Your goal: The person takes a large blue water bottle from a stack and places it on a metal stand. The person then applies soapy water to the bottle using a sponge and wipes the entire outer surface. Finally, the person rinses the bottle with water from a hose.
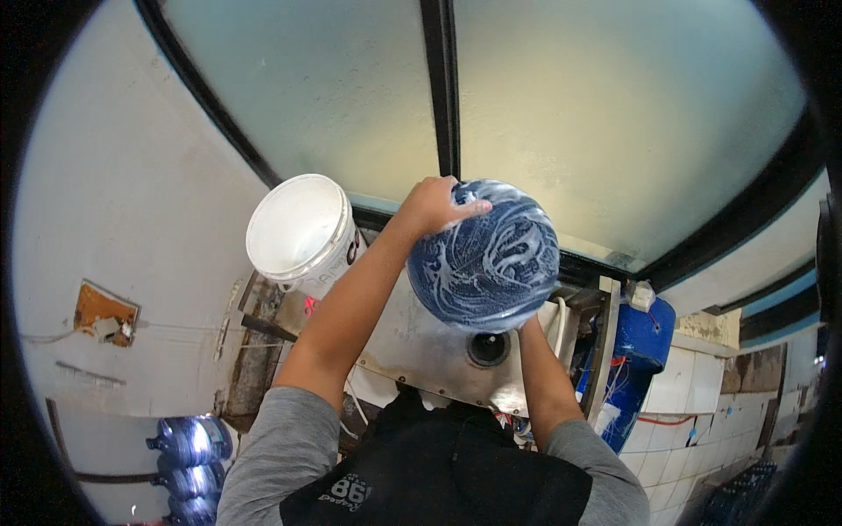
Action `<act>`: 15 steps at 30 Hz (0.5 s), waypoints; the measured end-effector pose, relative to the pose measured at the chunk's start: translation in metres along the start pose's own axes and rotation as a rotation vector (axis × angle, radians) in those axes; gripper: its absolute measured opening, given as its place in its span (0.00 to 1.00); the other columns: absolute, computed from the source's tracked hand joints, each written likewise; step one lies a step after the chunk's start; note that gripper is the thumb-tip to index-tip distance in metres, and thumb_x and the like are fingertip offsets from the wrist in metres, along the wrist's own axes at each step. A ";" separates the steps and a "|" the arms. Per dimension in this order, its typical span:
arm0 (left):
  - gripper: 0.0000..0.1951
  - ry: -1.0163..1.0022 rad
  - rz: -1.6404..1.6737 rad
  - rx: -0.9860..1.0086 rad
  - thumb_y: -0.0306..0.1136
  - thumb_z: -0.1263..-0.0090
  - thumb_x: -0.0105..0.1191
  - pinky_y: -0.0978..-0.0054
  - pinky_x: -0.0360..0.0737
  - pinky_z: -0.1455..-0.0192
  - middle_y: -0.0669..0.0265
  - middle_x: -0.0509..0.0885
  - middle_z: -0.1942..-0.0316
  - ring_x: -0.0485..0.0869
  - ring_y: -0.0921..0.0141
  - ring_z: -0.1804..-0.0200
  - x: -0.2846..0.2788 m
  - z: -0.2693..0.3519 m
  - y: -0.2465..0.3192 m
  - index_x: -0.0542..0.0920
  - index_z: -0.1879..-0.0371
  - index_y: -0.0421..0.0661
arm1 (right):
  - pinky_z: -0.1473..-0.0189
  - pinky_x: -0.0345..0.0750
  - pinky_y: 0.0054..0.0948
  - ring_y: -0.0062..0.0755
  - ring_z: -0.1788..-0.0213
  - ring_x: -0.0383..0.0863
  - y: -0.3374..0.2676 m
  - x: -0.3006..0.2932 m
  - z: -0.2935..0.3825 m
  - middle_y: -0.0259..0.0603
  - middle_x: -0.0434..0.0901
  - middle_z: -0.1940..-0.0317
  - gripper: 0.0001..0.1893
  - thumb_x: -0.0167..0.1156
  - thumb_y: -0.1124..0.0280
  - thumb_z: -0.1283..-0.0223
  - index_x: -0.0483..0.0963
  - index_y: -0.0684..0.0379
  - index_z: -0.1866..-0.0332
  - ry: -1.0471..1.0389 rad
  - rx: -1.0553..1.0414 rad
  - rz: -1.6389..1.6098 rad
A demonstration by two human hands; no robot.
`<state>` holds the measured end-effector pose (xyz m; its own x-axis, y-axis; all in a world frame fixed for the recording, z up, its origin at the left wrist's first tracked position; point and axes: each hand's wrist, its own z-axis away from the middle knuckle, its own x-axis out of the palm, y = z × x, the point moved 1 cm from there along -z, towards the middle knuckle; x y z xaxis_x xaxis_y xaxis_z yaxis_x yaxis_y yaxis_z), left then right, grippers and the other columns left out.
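A round dark-blue vessel (490, 263), streaked with white suds, is held up over a stainless-steel worktop (421, 335). It shows its round face, and the rest of its shape is hidden. My left hand (437, 205) grips its upper left edge, with the thumb laid over the foamy face. Beneath its lower right side is my right hand (528, 323), mostly hidden by the vessel, so its fingers cannot be seen. A round dark opening (489, 350) in the steel lies just below the vessel, beside my right wrist.
A white plastic bucket (299, 230) stands left of my left forearm. Frosted window panes (592, 131) with a black frame rise behind. At right is a blue plastic drum (644, 335), near a pale hose (560, 329). Several large water jugs (194, 440) are stacked at lower left.
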<state>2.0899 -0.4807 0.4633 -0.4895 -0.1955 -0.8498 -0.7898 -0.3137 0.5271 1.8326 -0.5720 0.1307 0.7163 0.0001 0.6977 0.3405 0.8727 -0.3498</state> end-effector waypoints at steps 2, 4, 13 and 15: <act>0.46 0.110 0.013 0.090 0.72 0.49 0.70 0.56 0.83 0.46 0.40 0.88 0.59 0.89 0.49 0.55 0.008 0.027 0.000 0.86 0.55 0.31 | 0.32 0.75 0.41 0.46 0.35 0.80 0.007 0.005 0.011 0.43 0.81 0.36 0.31 0.44 0.44 0.23 0.75 0.57 0.30 -0.044 0.046 -0.062; 0.45 0.193 -0.014 0.215 0.71 0.49 0.71 0.57 0.82 0.46 0.42 0.88 0.58 0.88 0.50 0.55 0.021 0.049 0.002 0.86 0.53 0.33 | 0.31 0.75 0.42 0.47 0.34 0.79 0.006 -0.002 0.018 0.44 0.81 0.35 0.32 0.43 0.43 0.23 0.74 0.56 0.30 -0.054 0.054 -0.101; 0.47 0.050 0.125 0.595 0.59 0.61 0.82 0.58 0.78 0.35 0.53 0.86 0.43 0.84 0.53 0.41 0.033 0.170 -0.020 0.82 0.41 0.44 | 0.21 0.62 0.53 0.53 0.24 0.68 0.018 -0.032 0.039 0.43 0.70 0.24 0.41 0.36 0.32 0.27 0.68 0.52 0.23 -0.074 0.120 -0.086; 0.48 0.035 0.114 0.593 0.62 0.57 0.78 0.55 0.75 0.31 0.52 0.84 0.39 0.81 0.53 0.35 0.037 0.190 -0.055 0.80 0.37 0.44 | 0.22 0.64 0.52 0.53 0.26 0.70 0.022 -0.068 0.016 0.45 0.69 0.23 0.42 0.40 0.31 0.29 0.66 0.52 0.22 -0.048 0.078 -0.029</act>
<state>2.0454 -0.2944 0.4030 -0.5788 -0.2307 -0.7821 -0.8093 0.2802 0.5163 1.7816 -0.5445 0.0856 0.6761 -0.0041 0.7368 0.3108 0.9083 -0.2801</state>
